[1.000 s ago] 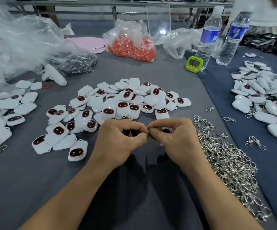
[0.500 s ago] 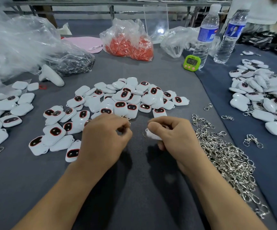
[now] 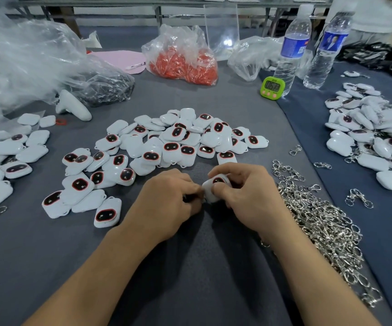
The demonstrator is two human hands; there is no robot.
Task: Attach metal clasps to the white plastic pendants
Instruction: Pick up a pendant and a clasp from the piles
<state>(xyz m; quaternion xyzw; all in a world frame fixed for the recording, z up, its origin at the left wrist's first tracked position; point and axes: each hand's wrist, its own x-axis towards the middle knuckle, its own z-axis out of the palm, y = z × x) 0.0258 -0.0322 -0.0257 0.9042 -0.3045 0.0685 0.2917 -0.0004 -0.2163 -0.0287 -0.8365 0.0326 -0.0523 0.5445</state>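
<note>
My right hand grips a white plastic pendant with a dark red-rimmed face, thumb across its front. My left hand has its fingers curled and pinched against the pendant's left edge; whatever it pinches is hidden between the fingertips. A heap of loose white pendants lies just beyond both hands. A long pile of silver metal clasps runs along the table to the right of my right hand.
More pendants lie at the left and in a heap at the right. At the back stand a bag of red parts, clear plastic bags, a green timer, two water bottles and a white controller.
My hands parted from a joint pinch, then came together again. My right hand now holds a pendant turned face up, and my left hand has returned to its edge.
</note>
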